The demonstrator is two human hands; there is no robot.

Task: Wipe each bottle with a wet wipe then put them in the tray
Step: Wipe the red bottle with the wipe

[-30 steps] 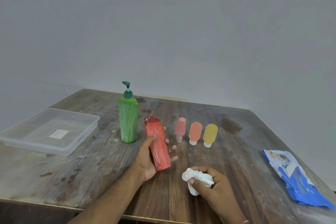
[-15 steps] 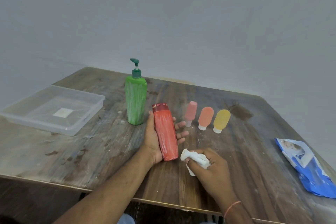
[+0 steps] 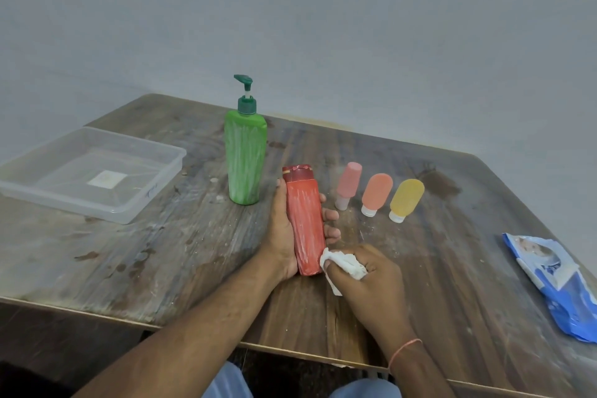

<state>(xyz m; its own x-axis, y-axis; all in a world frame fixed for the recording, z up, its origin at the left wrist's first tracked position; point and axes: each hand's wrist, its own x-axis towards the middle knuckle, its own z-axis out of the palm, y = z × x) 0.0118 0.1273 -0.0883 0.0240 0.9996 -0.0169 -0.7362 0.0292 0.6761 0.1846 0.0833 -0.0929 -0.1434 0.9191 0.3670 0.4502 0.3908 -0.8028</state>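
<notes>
The red bottle (image 3: pixel 305 223) is held near table (image 3: pixel 161 252) center, cap at 12 o'clock, with the left hand (image 3: pixel 284 229) wrapped round it. A balled wipe (image 3: pixel 342 263) is pinched in the right hand (image 3: pixel 371 281), touching the bottle's base. A green pump bottle (image 3: pixel 246 158) stands at 11, three small tubes (image 3: pixel 376 194) at 2, the tray (image 3: pixel 122 213) at 9, a blue wipes pack (image 3: pixel 555 281) at 3.

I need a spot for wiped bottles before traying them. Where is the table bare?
Bare wood lies between the clear plastic tray and the green pump bottle, and between the yellow squeeze tube and the blue wipes packet. It is crowded around the red flip-cap bottle and the hands.
</notes>
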